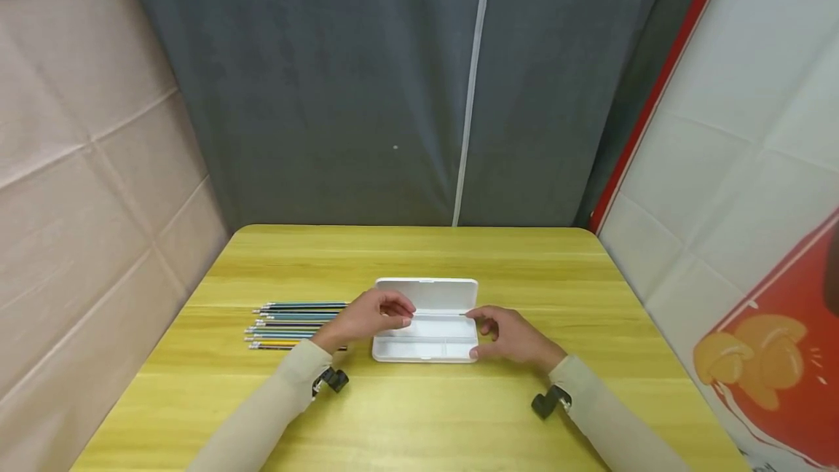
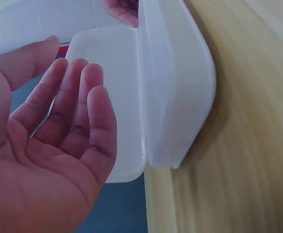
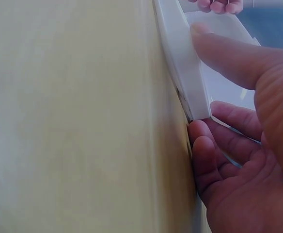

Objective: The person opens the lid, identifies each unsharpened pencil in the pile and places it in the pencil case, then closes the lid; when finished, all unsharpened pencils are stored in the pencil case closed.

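A white pencil case (image 1: 406,349) lies on the table with its lid (image 1: 426,290) raised at the back. Low dividers split the inside of its base, and no pencils show in it. Above the left part of the case is my left hand (image 1: 376,315), its fingers relaxed and nothing in them; the left wrist view shows its palm (image 2: 49,170) beside the raised lid. My right hand (image 1: 514,337) holds the right end of the case, thumb at the front corner and fingers at the back corner. In the right wrist view the thumb (image 3: 228,56) presses the case's side wall.
Several pencils (image 1: 288,315), mostly blue-green with one yellow, lie in a row left of the case, partly behind the left hand and forearm. A grey curtain (image 1: 341,93) hangs behind the wooden table (image 1: 419,421). Pale fabric walls (image 1: 85,166) stand on both sides.
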`<state>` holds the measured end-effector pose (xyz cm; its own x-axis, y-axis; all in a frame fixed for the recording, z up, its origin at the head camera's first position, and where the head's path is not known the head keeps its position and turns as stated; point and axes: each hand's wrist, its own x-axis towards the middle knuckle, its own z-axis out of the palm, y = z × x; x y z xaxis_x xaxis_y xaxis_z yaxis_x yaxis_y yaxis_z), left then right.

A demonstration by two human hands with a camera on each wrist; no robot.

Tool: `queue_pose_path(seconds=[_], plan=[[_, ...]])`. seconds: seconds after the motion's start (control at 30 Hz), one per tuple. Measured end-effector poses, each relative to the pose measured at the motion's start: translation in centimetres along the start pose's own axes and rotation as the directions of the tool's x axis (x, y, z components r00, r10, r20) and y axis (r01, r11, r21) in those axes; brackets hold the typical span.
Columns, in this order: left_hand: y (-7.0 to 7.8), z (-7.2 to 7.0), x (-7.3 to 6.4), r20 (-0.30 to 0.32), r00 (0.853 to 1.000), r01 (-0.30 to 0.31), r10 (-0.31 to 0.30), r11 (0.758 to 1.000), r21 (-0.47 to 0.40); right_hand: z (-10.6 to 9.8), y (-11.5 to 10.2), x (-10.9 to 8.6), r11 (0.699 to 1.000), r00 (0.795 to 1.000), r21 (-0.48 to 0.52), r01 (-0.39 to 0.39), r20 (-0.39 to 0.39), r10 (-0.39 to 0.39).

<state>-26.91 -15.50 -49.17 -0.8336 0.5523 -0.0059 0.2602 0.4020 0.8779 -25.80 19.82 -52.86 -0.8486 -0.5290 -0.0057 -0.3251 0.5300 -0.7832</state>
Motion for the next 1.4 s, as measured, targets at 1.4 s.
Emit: queue_pose_path(seconds=[1.4], plan=[[-7.1, -11.3, -6.1, -0.239, 0.960, 0.161, -0.142, 0.985, 0.063, 0.3, -0.3, 0.0, 0.999, 0.999, 0.001, -0.036, 0.005, 0.036]])
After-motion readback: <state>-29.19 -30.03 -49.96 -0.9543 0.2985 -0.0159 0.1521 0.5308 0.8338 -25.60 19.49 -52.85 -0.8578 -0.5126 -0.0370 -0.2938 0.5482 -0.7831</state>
